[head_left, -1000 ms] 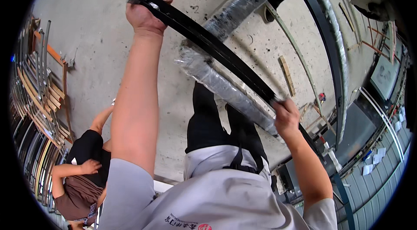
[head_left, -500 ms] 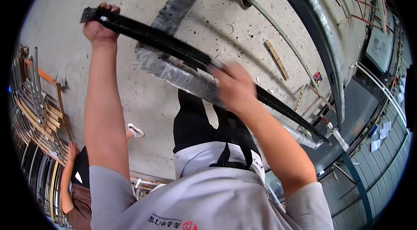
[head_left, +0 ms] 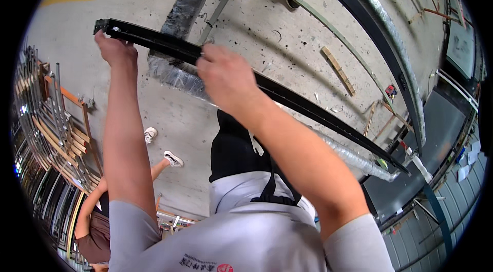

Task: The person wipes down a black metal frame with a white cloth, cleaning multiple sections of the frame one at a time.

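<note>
A long black metal profile slants across my view, from upper left down to lower right. It has an open channel along its length. My left hand is closed round its near-left end, just below the end's dark fitting. Farther along, my right hand lies over the profile with its fingers curled at the upper edge; whether it also pinches something small is hidden. Beneath the profile, film-wrapped frame members support or pass under it.
A curved-looking dark frame bar with wrapped edging runs along the right. A wooden strip lies on the floor. Another person is beside racks of profiles at lower left. Someone's shoes show at the top.
My right hand has moved left along the profile, closer to my left hand. The left hand remains at the profile's end, a little lower. The other person's legs show more.
</note>
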`<state>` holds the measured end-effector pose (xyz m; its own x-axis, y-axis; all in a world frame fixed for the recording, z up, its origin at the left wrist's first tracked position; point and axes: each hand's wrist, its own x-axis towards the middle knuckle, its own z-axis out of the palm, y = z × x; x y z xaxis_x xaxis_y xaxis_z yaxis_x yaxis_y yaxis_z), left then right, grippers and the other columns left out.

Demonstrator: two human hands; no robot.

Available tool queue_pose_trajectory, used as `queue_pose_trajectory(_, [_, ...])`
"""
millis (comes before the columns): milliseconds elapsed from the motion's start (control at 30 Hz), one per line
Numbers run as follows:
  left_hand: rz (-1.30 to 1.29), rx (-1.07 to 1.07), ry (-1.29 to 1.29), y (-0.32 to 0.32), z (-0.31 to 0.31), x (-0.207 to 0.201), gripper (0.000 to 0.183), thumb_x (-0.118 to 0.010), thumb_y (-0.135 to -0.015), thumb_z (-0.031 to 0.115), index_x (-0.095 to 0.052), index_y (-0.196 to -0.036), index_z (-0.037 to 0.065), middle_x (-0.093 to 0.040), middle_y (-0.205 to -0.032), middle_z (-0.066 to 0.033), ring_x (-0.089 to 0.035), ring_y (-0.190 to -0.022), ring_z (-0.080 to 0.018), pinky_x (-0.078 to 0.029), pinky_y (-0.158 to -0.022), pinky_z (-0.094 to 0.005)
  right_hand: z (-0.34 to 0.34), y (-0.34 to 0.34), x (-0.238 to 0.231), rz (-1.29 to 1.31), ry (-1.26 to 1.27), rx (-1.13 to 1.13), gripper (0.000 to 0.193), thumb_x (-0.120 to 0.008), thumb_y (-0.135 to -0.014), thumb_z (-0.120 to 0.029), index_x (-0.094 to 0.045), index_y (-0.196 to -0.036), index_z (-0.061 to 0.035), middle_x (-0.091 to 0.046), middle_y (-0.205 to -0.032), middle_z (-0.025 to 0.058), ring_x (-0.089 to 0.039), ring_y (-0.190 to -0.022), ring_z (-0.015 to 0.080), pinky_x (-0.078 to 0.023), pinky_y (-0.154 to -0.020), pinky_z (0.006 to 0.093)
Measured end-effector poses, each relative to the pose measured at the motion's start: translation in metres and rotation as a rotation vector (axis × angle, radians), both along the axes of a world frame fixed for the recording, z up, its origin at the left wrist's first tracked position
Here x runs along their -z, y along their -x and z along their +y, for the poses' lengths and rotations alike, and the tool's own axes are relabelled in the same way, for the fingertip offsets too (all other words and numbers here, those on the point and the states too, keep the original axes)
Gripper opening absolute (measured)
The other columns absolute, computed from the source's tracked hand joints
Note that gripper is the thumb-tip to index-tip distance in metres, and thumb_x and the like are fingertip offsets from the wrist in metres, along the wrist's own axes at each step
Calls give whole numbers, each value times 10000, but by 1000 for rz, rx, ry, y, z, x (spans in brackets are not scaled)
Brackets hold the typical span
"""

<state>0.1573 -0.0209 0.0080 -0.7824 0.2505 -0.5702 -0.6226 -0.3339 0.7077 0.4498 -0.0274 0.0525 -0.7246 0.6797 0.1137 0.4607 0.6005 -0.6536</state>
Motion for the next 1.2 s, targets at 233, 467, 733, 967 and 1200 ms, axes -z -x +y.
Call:
queue_pose_trajectory(233, [604,436,1047,-76,-13,5,567,-832,-775,370,-686,-979,-139,-736,-1005,-210,-720,-929,-323,-546,-871,-428,-49,-247,-12,-235,-23,150,280,-684,-790,68,-773,-1012,-78,-652,-859,125,-656,-749,297,-541,-630,397])
queue_pose_trajectory(467, [549,402,1396,-100,4,-14,644,-729,-821,455,-678,-1125,-110,-696,-1190,-281,-673,-1128,-417,-506,-1009,-470,-58,-281,-16,-286,-42,243,207,-690,-823,45,-765,-991,-50,-618,-768,117,-630,-671,295,-512,-577,385])
queue_pose_trajectory(733, [554,322,1181,-93,4,-6,626,-764,-818,379,-672,-1086,-179,-710,-1138,-285,-717,-1029,-380,-561,-922,-434,-23,-121,10,131,-26,40,52,-667,-748,-72,-638,-787,-54,-578,-896,94,-618,-830,294,-532,-716,410])
queue_pose_trajectory(967, [586,304,1253,-84,3,5,622,-751,-799,382,-685,-1080,-169,-713,-1137,-280,-725,-1013,-363,-564,-918,-427,-81,-436,-36,-381,1,403,177,-727,-814,87,-732,-952,-24,-661,-845,132,-682,-759,309,-550,-663,361])
queue_pose_trajectory(1200, [555,336,1187,-75,2,14,643,-751,-803,350,-656,-1131,-195,-710,-1153,-251,-728,-1008,-322,-586,-869,-425,-67,-282,-8,-112,-59,339,277,-693,-687,-41,-719,-963,-34,-610,-828,100,-634,-724,274,-530,-605,390])
